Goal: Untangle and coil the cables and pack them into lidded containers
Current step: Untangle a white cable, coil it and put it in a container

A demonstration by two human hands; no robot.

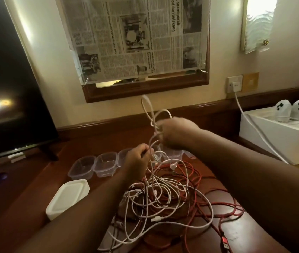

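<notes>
Both hands up over the dark wooden tabletop (pixel 35 194), working one white cable (pixel 147 114). Right hand (pixel 177 133) higher, fingers curled round the cable where its loops cross; grip clamped on it, motion-blurred so exact finger placement unclear. Two loops of the cable stick up above that hand, toward the wall. Left hand (pixel 138 157) lower and nearer, fingers pinched together on the same cable's strand just below the right hand; grip closed on it.

From the left hand the cable drops into the tangled pile (pixel 163 199) of white, red and thin black cables lying on the tabletop between the forearms. A red braided cable (pixel 225 214) runs along the pile's right side, its USB plug (pixel 224 242) near the bottom edge.

Row of clear open containers (pixel 94 164) behind the pile, side by side; the ones further right are partly hidden by the hands. Stack of white lids (pixel 67 198) left of the pile, in front of the row, apart from it.

Dark TV screen (pixel 8 88) on the left. Newspaper (pixel 132 37) taped over a framed mirror on the wall. Wall socket (pixel 234 84) at right with a white lead running down past a white box (pixel 276 143) holding two white controllers (pixel 293 108).
</notes>
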